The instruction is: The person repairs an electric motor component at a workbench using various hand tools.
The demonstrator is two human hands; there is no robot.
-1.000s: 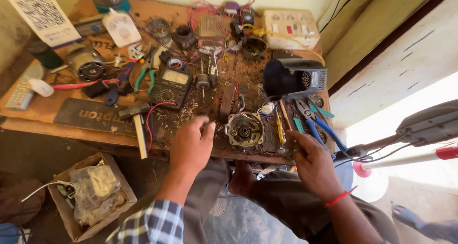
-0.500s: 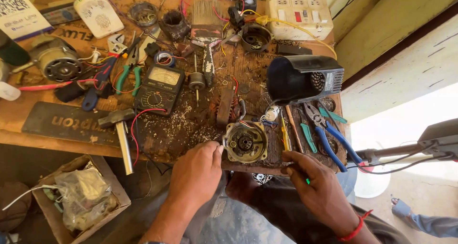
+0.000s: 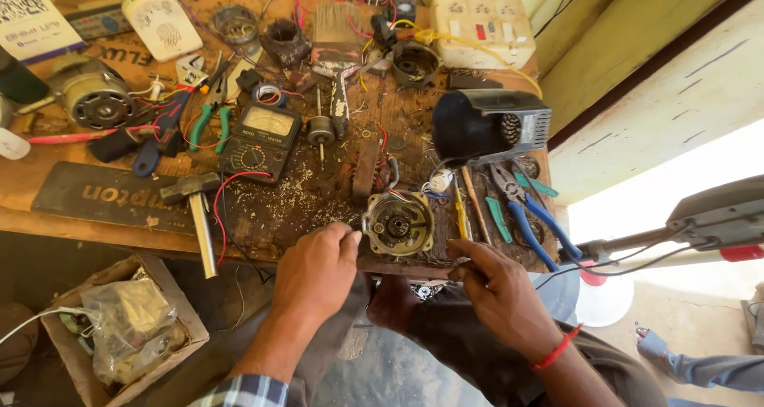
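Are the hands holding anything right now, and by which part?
Left hand fingers touch the round motor housing at its left edge; right hand seems empty. No clear grip.

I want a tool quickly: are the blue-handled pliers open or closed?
Open: the blue-handled pliers lie on the workbench with handles spread apart.

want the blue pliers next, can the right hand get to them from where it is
Probably yes. The right hand sits at the bench edge just below the blue pliers, which lie on top, uncovered, with nothing between them.
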